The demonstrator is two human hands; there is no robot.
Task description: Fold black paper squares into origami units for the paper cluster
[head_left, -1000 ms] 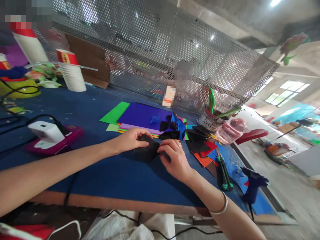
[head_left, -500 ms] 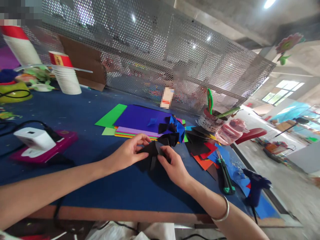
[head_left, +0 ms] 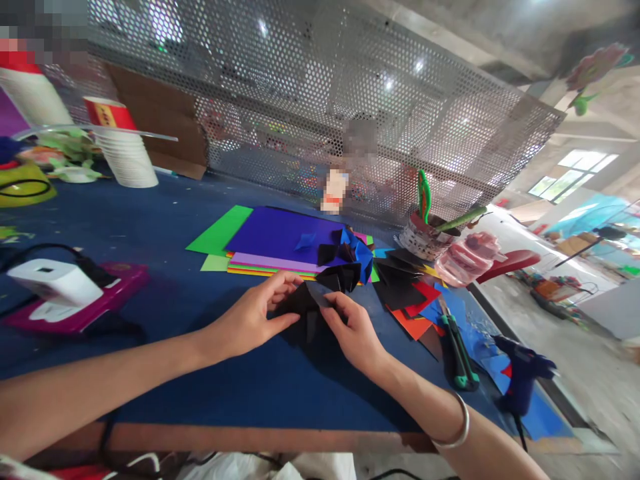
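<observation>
A folded piece of black paper [head_left: 309, 313] is held between my two hands over the blue tabletop. My left hand [head_left: 263, 312] pinches its left side, thumb in front and fingers behind. At the right, my right hand [head_left: 354, 328] grips an edge of the same paper between thumb and fingertips. Just behind my fingers sit more folded black paper pieces [head_left: 341, 275] and folded blue paper pieces [head_left: 361, 251]. They lie at the right end of a stack of coloured sheets with a dark blue sheet [head_left: 270, 233] on top.
To the right lie black and red paper scraps [head_left: 417, 303], a utility knife [head_left: 459, 357], a dark blue glue gun [head_left: 523, 377] and a pot [head_left: 427, 233]. A magenta power strip [head_left: 120, 283] with a white charger [head_left: 55, 283] stands left; paper cups [head_left: 127, 157] stand behind.
The camera view has shifted slightly. The flap of black paper by my right fingers stands at a slightly different angle; both hands keep their hold.
</observation>
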